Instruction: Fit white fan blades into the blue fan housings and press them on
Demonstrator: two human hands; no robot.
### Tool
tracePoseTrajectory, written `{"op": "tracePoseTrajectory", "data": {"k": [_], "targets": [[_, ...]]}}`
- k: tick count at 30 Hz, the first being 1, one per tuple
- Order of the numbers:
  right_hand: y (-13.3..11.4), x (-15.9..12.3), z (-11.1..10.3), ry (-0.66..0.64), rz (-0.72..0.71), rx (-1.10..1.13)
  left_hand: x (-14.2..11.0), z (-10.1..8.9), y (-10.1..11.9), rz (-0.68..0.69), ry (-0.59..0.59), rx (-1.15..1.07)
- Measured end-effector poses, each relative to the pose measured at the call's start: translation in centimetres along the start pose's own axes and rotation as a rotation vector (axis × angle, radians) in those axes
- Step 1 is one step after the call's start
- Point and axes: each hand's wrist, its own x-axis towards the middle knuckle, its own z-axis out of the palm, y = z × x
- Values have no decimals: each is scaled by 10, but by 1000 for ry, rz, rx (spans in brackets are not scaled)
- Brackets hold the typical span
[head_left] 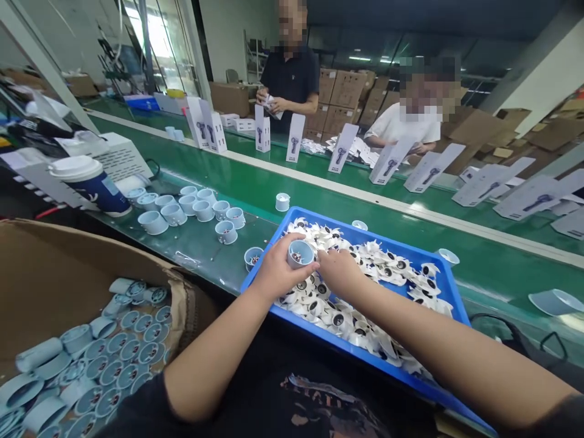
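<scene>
My left hand [276,271] is wrapped round a light blue fan housing [300,261], a short round cup whose open end faces up with small metal parts inside. Just to its right, my right hand [340,271] has its fingers curled downward and pressed together; whatever they hold, if anything, is hidden. Both hands are over a blue tray [449,286] heaped with white fan impellers [337,319] that have dark round centres.
More blue housings [173,213] stand on the bench at left; others fill a cardboard box [137,255] at lower left. A paper cup [91,182] stands behind it. Along the green conveyor belt [255,173] are open white boxes [295,139]. Two people [292,73] work across it.
</scene>
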Motion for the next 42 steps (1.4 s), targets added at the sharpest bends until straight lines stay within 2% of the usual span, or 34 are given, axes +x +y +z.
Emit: {"op": "tracePoseTrajectory", "data": {"k": [4, 6, 9, 13, 16, 18, 21, 24, 29, 31, 34, 38, 42], "targets": [[15, -18, -1, 122, 77, 338, -1, -1, -2, -10, -5, -14], [27, -38, -2, 204, 66, 627, -2, -3, -5, 10, -1, -14], [37, -79, 2, 279, -32, 1172, -7, -3, -3, 72, -25, -2], [28, -124, 17, 338, -53, 1768, -20, -1, 19, 133, -189, 5], [18, -138, 29, 344, -35, 2001, -27, 1, 39, 231, -345, -12], [14, -142, 34, 343, -37, 2076, -30, 3, 49, 304, -387, -25], [13, -146, 37, 343, -46, 2086, -33, 6, 55, 360, -397, -24], [13, -149, 35, 392, -58, 1968, -36, 8, 56, 362, -395, 7], [11, -154, 20, 615, -82, 1461, -43, 10, 59, 437, -365, 84], [9, -153, 14, 683, -110, 1269, -46, 12, 61, 509, -324, 107], [5, -144, 11, 736, -140, 1100, -51, 16, 65, 576, -219, 150], [9, -134, 11, 739, -139, 993, -54, 19, 68, 567, -105, 190], [31, -155, 12, 602, -264, 967, -43, 5, 58, 529, -224, 170]]}}
